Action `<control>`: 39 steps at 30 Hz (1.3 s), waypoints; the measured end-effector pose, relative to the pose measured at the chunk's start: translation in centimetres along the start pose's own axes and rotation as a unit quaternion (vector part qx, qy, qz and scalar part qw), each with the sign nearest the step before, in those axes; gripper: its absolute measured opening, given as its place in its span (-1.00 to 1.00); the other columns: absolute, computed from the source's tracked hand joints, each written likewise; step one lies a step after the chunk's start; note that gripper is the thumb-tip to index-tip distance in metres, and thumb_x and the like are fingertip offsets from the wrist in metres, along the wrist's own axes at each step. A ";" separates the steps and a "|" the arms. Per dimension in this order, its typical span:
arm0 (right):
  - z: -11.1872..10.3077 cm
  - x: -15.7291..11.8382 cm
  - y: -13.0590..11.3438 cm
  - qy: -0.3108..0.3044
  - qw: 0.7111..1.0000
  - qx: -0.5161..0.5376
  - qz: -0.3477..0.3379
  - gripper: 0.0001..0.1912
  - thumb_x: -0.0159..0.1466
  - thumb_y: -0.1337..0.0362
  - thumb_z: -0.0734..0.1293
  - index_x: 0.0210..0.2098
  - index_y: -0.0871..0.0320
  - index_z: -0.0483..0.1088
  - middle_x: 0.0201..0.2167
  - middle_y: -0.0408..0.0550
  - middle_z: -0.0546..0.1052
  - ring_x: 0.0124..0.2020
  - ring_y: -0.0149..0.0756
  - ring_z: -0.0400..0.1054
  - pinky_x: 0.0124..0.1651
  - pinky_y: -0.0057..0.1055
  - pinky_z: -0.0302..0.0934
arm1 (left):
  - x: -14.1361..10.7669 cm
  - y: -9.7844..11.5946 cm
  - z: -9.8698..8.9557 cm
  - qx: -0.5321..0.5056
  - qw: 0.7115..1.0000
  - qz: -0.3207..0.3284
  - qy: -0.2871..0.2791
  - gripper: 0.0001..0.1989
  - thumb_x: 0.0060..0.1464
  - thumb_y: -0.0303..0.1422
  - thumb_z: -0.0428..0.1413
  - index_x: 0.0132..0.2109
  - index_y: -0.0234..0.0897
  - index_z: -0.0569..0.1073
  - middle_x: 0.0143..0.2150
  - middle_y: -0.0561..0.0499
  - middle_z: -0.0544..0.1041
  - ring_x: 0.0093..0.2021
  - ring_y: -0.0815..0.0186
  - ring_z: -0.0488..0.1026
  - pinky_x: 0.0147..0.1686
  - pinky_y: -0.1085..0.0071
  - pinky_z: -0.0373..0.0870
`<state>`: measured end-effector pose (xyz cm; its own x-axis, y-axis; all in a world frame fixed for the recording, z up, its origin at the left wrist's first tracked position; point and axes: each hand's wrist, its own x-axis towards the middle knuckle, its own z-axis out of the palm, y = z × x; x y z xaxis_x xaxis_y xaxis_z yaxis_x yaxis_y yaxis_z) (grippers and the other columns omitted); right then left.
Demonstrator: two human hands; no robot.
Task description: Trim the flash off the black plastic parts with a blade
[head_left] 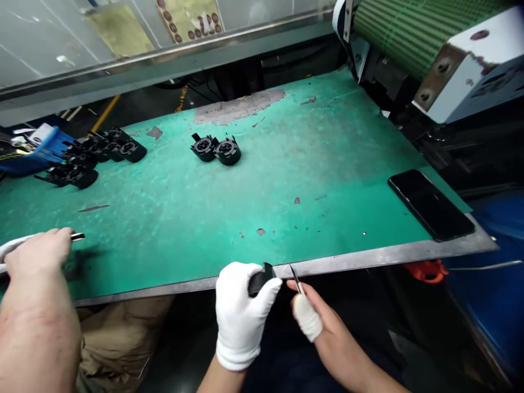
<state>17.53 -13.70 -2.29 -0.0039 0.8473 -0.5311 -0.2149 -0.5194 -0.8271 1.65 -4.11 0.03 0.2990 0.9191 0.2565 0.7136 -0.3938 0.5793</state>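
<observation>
My left hand point(241, 305), in a white glove, is closed round a black plastic part point(257, 283) at the table's front edge. Much of that part is hidden by the glove. Just to its right, my right hand point(315, 314) grips a thin tool with a dark pointed tip point(296, 277); the tip points up and away, apart from the part. White wrapping covers the right thumb. Two round black plastic housings point(227, 151) stand side by side further back on the green tabletop point(184, 229).
A co-worker's hand point(43, 254) holds a thin item at the left. Several black housings point(126, 148) cluster near a blue basket point(53, 144). A phone point(429, 204) lies at the right corner, above orange-handled scissors point(428, 271). A green conveyor belt point(413, 27) rises back right.
</observation>
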 end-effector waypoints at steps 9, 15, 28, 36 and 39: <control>-0.6 2.4 0.1 -0.082 0.996 -0.032 -0.022 -0.49 0.44 -0.10 0.13 -0.40 0.16 0.37 -0.51 -0.20 0.18 -0.42 -0.36 0.05 -0.34 -0.36 -0.03 | -0.5 -0.1 0.1 -0.017 0.999 -0.045 -0.007 -0.83 0.25 -0.28 0.15 -0.05 -0.19 0.44 -0.09 -0.02 0.45 -0.05 0.21 0.41 0.04 0.21 0.30; -1.2 3.1 -0.2 -0.095 0.994 -0.044 -0.022 -0.53 0.44 -0.06 0.13 -0.38 0.15 0.38 -0.49 -0.20 0.20 -0.40 -0.35 0.06 -0.29 -0.36 0.01 | -0.5 0.1 0.3 -0.023 0.997 -0.072 -0.007 -0.87 0.24 -0.33 0.14 -0.07 -0.20 0.45 -0.10 -0.03 0.45 -0.06 0.22 0.41 0.03 0.21 0.30; -0.5 4.1 0.6 -0.053 0.996 -0.033 -0.071 -0.52 0.41 -0.04 0.19 -0.49 0.16 0.31 -0.54 -0.21 0.19 -0.45 -0.38 0.02 -0.38 -0.38 -0.07 | -0.7 -0.3 1.0 -0.017 0.998 -0.058 0.032 -0.90 0.25 -0.33 0.12 -0.12 -0.20 0.46 -0.15 -0.01 0.48 -0.11 0.23 0.44 0.02 0.23 0.36; 0.4 1.6 1.0 0.002 0.989 0.033 -0.142 -0.58 0.25 0.06 0.43 0.02 0.13 0.43 -0.43 -0.20 0.40 -0.44 -0.38 0.18 -0.36 -0.44 0.10 | -1.9 1.5 -0.8 -0.007 0.998 -0.057 0.001 -0.66 0.26 -0.12 0.07 0.06 -0.19 0.45 -0.01 -0.10 0.54 -0.01 0.10 0.51 0.04 0.09 0.49; -0.1 1.2 -0.7 0.006 0.985 0.071 -0.158 -0.67 0.25 0.09 0.42 -0.06 0.13 0.49 -0.32 -0.12 0.49 -0.33 -0.32 0.29 -0.18 -0.39 0.22 | -3.0 2.8 -3.3 -0.099 0.994 -0.027 -0.032 -0.51 0.32 -0.04 -0.09 0.29 -0.08 0.26 0.17 -0.11 0.49 0.05 0.05 0.53 -0.07 0.07 0.59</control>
<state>17.82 -12.30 -2.41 0.0969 0.9625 -0.2533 -0.3385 -0.2075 -0.9178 0.64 -7.96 3.40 0.3078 0.9352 0.1750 0.5923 -0.3323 0.7340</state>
